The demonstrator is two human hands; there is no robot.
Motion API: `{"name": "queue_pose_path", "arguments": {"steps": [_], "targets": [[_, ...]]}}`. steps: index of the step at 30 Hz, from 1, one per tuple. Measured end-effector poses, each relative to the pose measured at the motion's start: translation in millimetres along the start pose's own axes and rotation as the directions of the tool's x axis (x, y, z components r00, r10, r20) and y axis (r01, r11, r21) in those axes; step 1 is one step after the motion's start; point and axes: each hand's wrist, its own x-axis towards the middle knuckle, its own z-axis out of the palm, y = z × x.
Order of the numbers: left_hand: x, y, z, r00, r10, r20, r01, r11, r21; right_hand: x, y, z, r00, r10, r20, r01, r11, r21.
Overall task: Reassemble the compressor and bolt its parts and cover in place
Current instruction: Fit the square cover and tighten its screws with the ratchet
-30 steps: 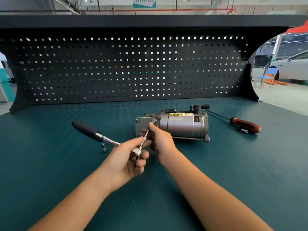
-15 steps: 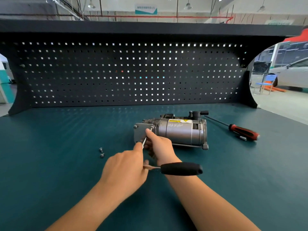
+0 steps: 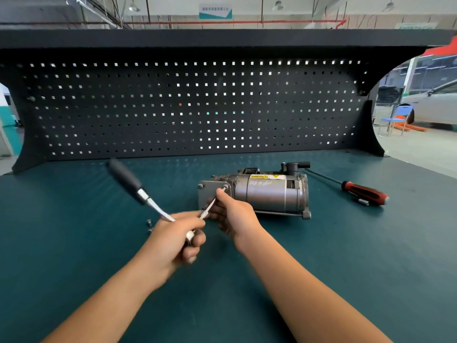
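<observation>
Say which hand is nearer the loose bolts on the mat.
Left. Left hand is just right of the loose bolts; right hand is farther right, against the compressor.

One compressor (image 3: pixel 269 194) lies on the tabletop (image 3: pixel 346 256), along with one ratchet wrench (image 3: pixel 138 189), one red-handled screwdriver (image 3: pixel 363 191) and one small socket (image 3: pixel 363 201). Two loose bolts (image 3: pixel 149 225) lie toward the left edge. Two hands hold the wrench: left hand (image 3: pixel 173 238), right hand (image 3: pixel 232 214).
</observation>
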Motion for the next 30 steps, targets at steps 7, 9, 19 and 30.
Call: {"name": "queue_pose_path", "arguments": {"steps": [7, 9, 19, 30], "targets": [[-5, -17, 12, 0.794, 0.574, 0.199, -0.098, -0.202, 0.974, 2, 2, -3, 0.999, -0.025, -0.03, 0.027, 0.996, 0.084], [-3, -23, 15, 0.787, 0.574, 0.226, -0.113, -0.227, 0.967, 2, 5, -4, 0.999, -0.033, -0.041, 0.035, 0.998, 0.053], [-3, -2, 5, 0.976, -0.147, 0.163, 0.213, 0.809, -0.548, 5, 0, -4, 0.998, 0.058, 0.018, -0.06, 0.991, 0.119], [-2, -13, 8, 0.76, 0.641, 0.109, -0.25, 0.134, 0.959, 9, -4, -13, 1.0, -0.02, -0.005, 0.02, 1.0, -0.01]]}}
